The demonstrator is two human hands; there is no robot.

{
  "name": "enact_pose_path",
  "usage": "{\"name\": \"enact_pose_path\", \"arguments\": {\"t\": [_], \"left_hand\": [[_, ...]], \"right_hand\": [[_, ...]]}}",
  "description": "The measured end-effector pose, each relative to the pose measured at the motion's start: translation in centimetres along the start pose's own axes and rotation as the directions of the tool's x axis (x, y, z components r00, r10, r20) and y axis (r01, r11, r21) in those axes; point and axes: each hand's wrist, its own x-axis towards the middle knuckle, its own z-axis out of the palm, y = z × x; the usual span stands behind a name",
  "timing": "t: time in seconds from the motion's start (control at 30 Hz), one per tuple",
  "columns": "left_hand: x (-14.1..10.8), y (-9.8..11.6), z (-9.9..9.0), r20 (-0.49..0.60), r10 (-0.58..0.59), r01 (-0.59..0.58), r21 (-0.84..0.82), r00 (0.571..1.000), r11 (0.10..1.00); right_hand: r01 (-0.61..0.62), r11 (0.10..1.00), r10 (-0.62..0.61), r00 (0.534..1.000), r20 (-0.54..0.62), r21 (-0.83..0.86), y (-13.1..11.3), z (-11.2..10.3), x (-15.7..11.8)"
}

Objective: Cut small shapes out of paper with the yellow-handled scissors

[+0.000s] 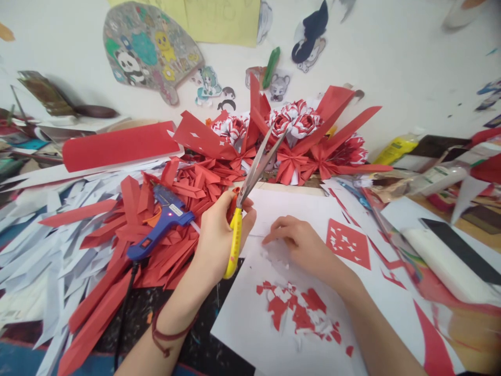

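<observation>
Yellow-handled scissors (236, 237) are held in my left hand (219, 235), blades parted slightly and pointing up and away. My right hand (299, 240) hovers at or rests on a white paper sheet (246, 318), fingers curled down with the fingertips close together; small pale scraps lie just below them, and whether it pinches one is unclear. Nearer to me on the sheet is a pile of red and white paper scraps (301, 316). Right of my right hand lies a red square with cut-out star shapes (348, 244).
A blue glue gun (162, 224) lies on folded red strips (104, 303) at left, beside white strips (27, 250). Red and white paper flowers (289, 122) stand at the back. A black phone (464, 250) and bottles are at right.
</observation>
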Motion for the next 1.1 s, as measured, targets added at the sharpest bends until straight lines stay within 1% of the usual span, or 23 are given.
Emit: {"name": "enact_pose_path", "arguments": {"t": [0.1,0.17,0.23,0.37,0.43,0.5,0.57,0.63,0.73,0.83,1.0,1.1], "left_hand": [[0.0,-0.1,0.0,-0.007,0.001,-0.001,0.011,1.0,1.0],[0.0,-0.1,0.0,-0.009,0.001,-0.001,0.016,1.0,1.0],[0.0,-0.1,0.0,-0.011,0.007,-0.007,0.01,1.0,1.0],[0.0,-0.1,0.0,-0.027,0.019,-0.019,0.0,0.999,1.0],[0.0,0.0,0.0,-0.041,0.023,-0.022,0.003,0.999,1.0],[0.0,0.1,-0.1,-0.066,0.021,-0.022,-0.006,0.998,1.0],[0.1,0.2,-0.2,-0.09,0.01,-0.013,-0.036,0.996,0.999],[0.1,0.3,-0.3,-0.111,-0.008,0.0,-0.08,0.994,0.997],[0.2,0.3,-0.3,-0.113,-0.033,0.013,-0.169,0.993,0.986],[0.3,0.0,-0.2,-0.076,-0.052,0.032,-0.239,0.996,0.97],[0.4,-0.2,0.0,-0.045,-0.064,0.051,-0.261,0.997,0.964],[0.4,-0.2,0.0,-0.031,-0.067,0.057,-0.25,0.997,0.967]], "right_hand": [[-0.071,0.997,0.066,0.986,-0.15,-0.029,0.3,0.0,0.1],[-0.118,0.992,0.105,0.974,-0.201,-0.055,0.5,-0.1,0.2],[-0.117,0.991,0.105,0.979,-0.175,-0.062,0.7,-0.2,0.1],[-0.061,0.997,0.059,0.998,-0.033,-0.048,0.5,-0.1,0.1],[-0.069,0.995,0.067,0.997,-0.03,-0.073,0.4,-0.1,0.1],[-0.095,0.987,0.085,0.993,-0.087,-0.127,0.5,-0.1,0.1],[-0.137,0.975,0.109,0.981,-0.16,-0.177,0.7,0.0,0.1],[-0.186,0.965,0.143,0.964,-0.225,-0.186,1.1,0.1,0.1],[-0.235,0.963,0.191,0.94,-0.282,-0.129,1.4,0.1,0.1],[-0.276,0.958,0.238,0.918,-0.317,-0.081,1.4,-0.1,0.2],[-0.341,0.939,0.294,0.866,-0.406,-0.046,1.5,-0.2,0.3],[-0.353,0.935,0.303,0.852,-0.427,-0.042,1.7,-0.1,0.3]]}}
